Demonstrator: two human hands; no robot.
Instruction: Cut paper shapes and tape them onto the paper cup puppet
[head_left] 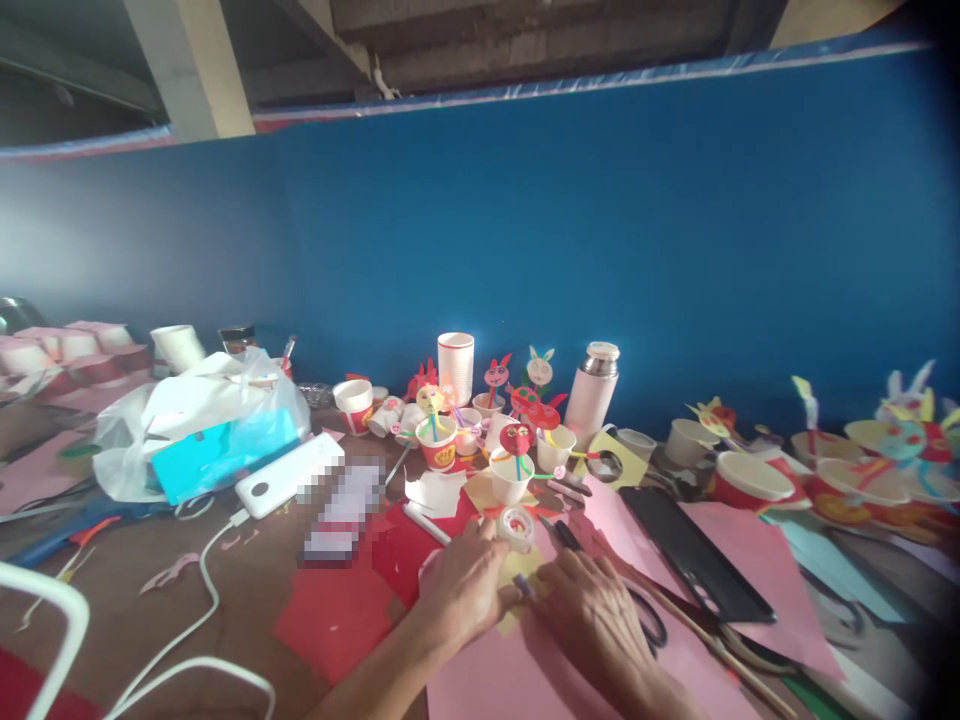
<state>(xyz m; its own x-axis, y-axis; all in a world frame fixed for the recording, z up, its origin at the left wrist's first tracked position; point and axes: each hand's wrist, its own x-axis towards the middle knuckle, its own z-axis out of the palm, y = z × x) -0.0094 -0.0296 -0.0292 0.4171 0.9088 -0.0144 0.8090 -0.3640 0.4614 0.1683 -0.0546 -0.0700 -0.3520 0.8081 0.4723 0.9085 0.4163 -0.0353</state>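
Observation:
My left hand (474,575) rests over a pink paper sheet (480,670), its fingers curled and pressed together. Just beyond its knuckles sits a clear tape roll (516,528), which seems to touch its fingers. My right hand (596,610) lies opposite, palm down with bent fingers. A small purple piece (523,586) shows between the fingertips of both hands, too small to name. Under them is a piece of yellow paper (516,562). Black-handled scissors (654,618) lie partly hidden beside my right hand. What the fingers press is mostly covered.
Paper cups with paper-face figures (511,478) stand ahead, near a pink thermos (592,395). To the right lies a black phone-shaped slab (697,555). On the left are a white power bank (291,474) with a cable, a plastic bag (124,460) and red paper (337,615).

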